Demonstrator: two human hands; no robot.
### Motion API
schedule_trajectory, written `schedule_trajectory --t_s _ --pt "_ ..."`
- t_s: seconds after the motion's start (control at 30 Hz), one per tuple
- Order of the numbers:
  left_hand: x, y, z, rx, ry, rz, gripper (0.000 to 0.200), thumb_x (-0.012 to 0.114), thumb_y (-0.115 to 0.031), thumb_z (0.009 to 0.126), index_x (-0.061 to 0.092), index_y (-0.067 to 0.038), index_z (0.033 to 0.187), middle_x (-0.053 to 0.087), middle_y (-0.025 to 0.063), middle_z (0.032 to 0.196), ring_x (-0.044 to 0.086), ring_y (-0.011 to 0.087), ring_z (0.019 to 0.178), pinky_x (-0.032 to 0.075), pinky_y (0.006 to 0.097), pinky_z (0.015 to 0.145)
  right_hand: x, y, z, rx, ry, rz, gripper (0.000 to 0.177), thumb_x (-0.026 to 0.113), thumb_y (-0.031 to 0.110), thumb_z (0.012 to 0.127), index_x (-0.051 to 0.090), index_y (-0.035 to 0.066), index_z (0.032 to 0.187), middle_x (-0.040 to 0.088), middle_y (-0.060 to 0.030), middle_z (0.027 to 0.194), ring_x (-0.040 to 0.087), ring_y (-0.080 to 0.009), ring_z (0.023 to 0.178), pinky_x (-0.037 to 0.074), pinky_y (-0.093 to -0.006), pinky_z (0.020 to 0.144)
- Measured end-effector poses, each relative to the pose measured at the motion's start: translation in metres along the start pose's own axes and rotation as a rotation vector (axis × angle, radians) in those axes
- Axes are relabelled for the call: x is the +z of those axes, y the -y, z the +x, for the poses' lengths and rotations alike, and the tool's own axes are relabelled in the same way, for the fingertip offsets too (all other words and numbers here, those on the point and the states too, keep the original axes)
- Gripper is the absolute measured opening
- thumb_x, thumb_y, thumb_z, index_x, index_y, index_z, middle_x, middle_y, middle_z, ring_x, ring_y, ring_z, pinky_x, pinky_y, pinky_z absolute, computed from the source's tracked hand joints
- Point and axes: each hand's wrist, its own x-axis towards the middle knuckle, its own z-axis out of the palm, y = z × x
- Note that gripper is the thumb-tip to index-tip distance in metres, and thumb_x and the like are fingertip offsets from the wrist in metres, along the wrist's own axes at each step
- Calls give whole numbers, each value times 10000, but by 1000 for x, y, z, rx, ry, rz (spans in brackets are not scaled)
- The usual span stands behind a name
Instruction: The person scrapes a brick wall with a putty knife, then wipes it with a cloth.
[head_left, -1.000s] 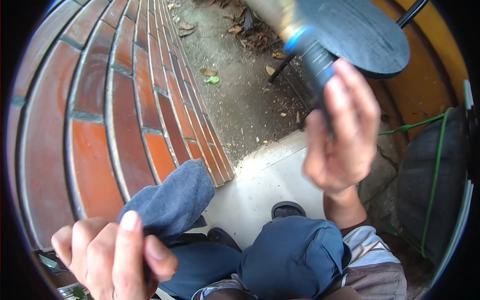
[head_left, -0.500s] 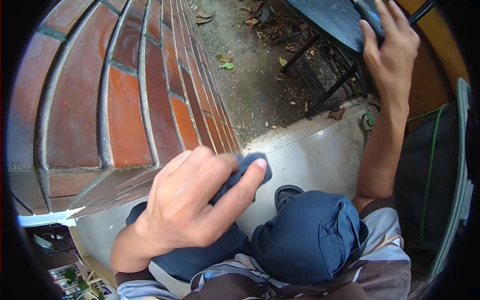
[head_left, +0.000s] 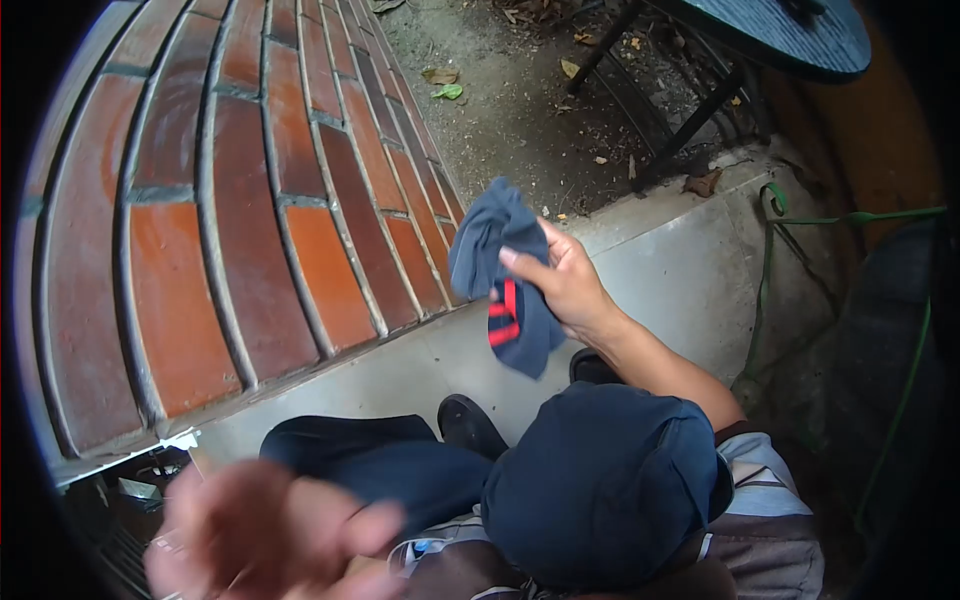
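A soft, dark blue-grey cloth (head_left: 490, 240) with red stripes on its lower flap hangs crumpled in front of the brick wall. My right hand (head_left: 570, 275) grips it at its right side, thumb pressed on top and the other fingers mostly behind the fabric. Whether it is one piece or two is hard to tell. Low at the left, my left hand (head_left: 270, 530) is blurred by motion; its fingers look spread, and no object shows in it. My knee in dark trousers (head_left: 600, 480) lies below the cloth.
A brick wall (head_left: 250, 220) rises on the left. A dark round-topped stool (head_left: 780, 35) stands at the upper right, with a black object on it. A green cord (head_left: 850, 217) crosses the right side. Dry leaves (head_left: 440, 76) lie on the ground beyond the pale ledge (head_left: 690, 240).
My right hand has come from the stool top to the middle and now holds the cloth. My left hand, earlier closed on dark fabric in the middle, has dropped to the lower left.
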Motion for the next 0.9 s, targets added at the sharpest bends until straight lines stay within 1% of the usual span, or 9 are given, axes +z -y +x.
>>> schedule_trajectory --t_s 0.07,0.1,0.27,0.33,0.53,0.6,0.7,0.73,0.9 --pt "2 24 2 85 -487 297 230 678 -259 854 698 -33 885 553 263 1317 533 278 1237 453 352 960 -21 -15 21 45 -180 68 284 609 26 941 564 17 1221 654 -35 1086 620 -103 989 520 -290 878" --pt "-18 25 -11 -58 -436 422 289 626 -341 861 712 -73 920 321 254 1524 286 315 1433 332 483 1101 -35 -32 37 8 -220 53 274 606 32 946 567 26 1217 655 -34 1076 623 -101 965 528 -287 853" --pt "-18 23 -40 -268 -178 554 285 631 -330 861 713 -65 923 340 251 1501 306 312 1405 345 478 1084 -56 -99 103 -48 -257 -8 328 531 228 1015 564 7 1254 663 -40 1063 632 -124 943 512 -276 845" --pt "-11 22 -46 -300 -138 562 283 632 -326 861 713 -62 924 348 250 1492 314 311 1394 350 475 1077 -69 -143 137 -353 -327 -801 354 567 254 973 648 -27 1171 665 -147 988 658 -292 905 502 -369 826" --pt "6 28 -63 -371 -113 532 279 638 -313 862 713 -53 927 370 247 1465 338 308 1362 366 468 1057 -61 -131 239 -468 -367 -930 228 659 232 885 742 55 1001 666 -184 865 663 -323 803 505 -399 719" --pt "10 32 -69 -389 -111 519 277 640 -308 862 713 -49 929 378 246 1456 346 306 1351 371 466 1050 -60 -133 299 -537 -454 -846 211 679 192 843 739 63 999 688 -215 957 687 -355 895 525 -396 795" --pt "13 37 -75 -423 -109 506 275 643 -302 862 714 -45 930 389 245 1442 358 305 1334 379 463 1040 -42 -89 349 -261 -471 -784 485 701 182 816 621 54 1276 694 -218 1056 694 -336 946 523 -361 859" --pt "14 37 -75 -433 -111 500 274 644 -299 862 714 -43 931 393 244 1437 362 304 1329 382 462 1037 -50 -100 371 -462 -449 -803 417 689 192 821 666 72 1220 697 -215 997 683 -351 940 515 -370 884" --pt "15 38 -77 -461 -132 499 271 648 -288 862 714 -36 934 412 241 1415 382 301 1302 395 456 1020 -70 -106 333 -456 -256 -963 266 645 228 849 747 100 1059 689 -210 954 667 -383 925 508 -409 896"
